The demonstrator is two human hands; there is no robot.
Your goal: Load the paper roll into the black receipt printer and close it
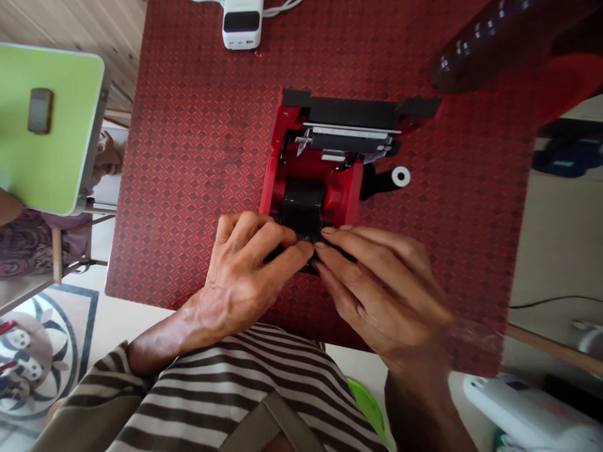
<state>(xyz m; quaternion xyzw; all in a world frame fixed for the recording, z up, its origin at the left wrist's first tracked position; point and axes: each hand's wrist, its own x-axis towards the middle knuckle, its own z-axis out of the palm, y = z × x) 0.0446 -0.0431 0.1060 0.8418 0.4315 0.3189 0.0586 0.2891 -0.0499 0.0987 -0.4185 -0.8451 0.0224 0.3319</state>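
Note:
A red machine with black parts [271,182], its lid swung up and rollers showing, stands on the table in front of me. Inside it lies a glossy black film [302,204], which runs toward the machine's front edge. My left hand [252,263] bends over the front left side, its thumb and forefinger pressed onto the film's near end. From the right, my right hand [377,276] pinches the same end, fingertips almost touching the left thumb. The exact grip under the fingertips is partly hidden.
A black roll with a white end [400,176] sticks out right of the machine. Behind stands a white power bank [242,25] with cables. A dark bottle [475,50] lies at the back right. A green table [61,169] with a phone [40,110] is at left, a person beside it.

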